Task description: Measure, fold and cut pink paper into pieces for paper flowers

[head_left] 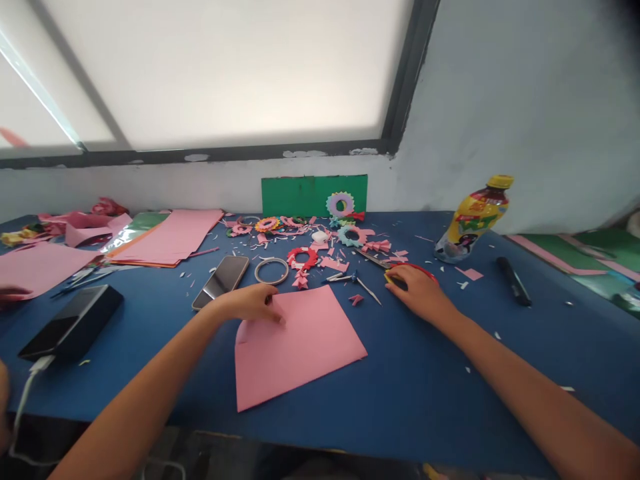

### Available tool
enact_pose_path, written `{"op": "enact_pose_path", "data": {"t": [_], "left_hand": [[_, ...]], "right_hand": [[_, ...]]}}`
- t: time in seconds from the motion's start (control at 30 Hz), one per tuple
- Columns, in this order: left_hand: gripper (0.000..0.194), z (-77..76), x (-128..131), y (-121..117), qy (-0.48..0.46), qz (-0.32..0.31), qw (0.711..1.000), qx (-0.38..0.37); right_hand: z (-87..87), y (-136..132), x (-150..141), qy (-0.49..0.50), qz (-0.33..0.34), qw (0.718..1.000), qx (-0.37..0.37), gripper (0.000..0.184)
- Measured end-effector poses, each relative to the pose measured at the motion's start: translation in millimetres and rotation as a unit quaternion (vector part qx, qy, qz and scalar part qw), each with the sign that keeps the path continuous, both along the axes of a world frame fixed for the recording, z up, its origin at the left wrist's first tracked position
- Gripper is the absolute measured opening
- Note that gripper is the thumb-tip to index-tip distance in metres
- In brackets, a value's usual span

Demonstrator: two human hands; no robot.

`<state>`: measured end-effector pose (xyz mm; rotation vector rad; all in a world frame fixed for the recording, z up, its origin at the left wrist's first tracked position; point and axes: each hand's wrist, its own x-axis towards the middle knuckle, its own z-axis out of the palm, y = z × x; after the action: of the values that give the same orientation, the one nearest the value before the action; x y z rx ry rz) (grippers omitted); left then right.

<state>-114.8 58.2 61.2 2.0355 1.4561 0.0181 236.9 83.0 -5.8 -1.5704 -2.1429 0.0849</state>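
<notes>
A sheet of pink paper [310,347] lies on the blue table [400,400] in front of me, its upper left side bent upward. My left hand [253,303] grips that bent part, thumb over the top of the sheet. Further right, my right hand [420,293] is closed around the red and yellow handles of a pair of scissors [373,259]. Their blades point to the far left, resting low over paper scraps. Between my hands, a drawing compass [355,277] lies with its legs spread. A ring-shaped tape roll [257,270] and a phone [221,283] lie beyond my left hand.
Red and pastel paper rings [313,259] and scraps cover the back middle, before a green card [295,197]. Stacked pink sheets [170,237] and a cabled black box [73,323] lie left. Another person's hand [13,293] shows there. A bottle [473,220] and black pen-like object [514,281] are right.
</notes>
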Motion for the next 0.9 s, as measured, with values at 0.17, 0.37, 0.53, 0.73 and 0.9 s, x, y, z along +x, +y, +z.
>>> {"op": "enact_pose_path", "data": {"t": [0.17,0.37,0.53,0.73,0.9], "left_hand": [[0.028,1.4,5,-5,-0.07,-0.035,0.995,-0.063],[0.024,2.2,18,-9,-0.082,-0.04,0.991,-0.102],[0.016,-2.9,30,-12,-0.108,-0.067,0.979,-0.16],[0.017,21.1,32,-28,-0.214,-0.049,0.958,-0.183],[0.025,27.6,34,-44,-0.413,0.109,0.892,-0.151]], "right_hand": [[2.3,-3,-3,-0.023,-0.025,0.999,-0.01,0.023],[8.2,-3,3,-0.06,-0.071,0.995,-0.024,0.028],[8.6,9,19,-0.091,-0.101,0.989,-0.055,0.03],[7.2,22,14,-0.079,-0.122,0.987,-0.065,0.03],[12.7,17,1,0.004,-0.112,0.994,-0.015,0.033]]}}
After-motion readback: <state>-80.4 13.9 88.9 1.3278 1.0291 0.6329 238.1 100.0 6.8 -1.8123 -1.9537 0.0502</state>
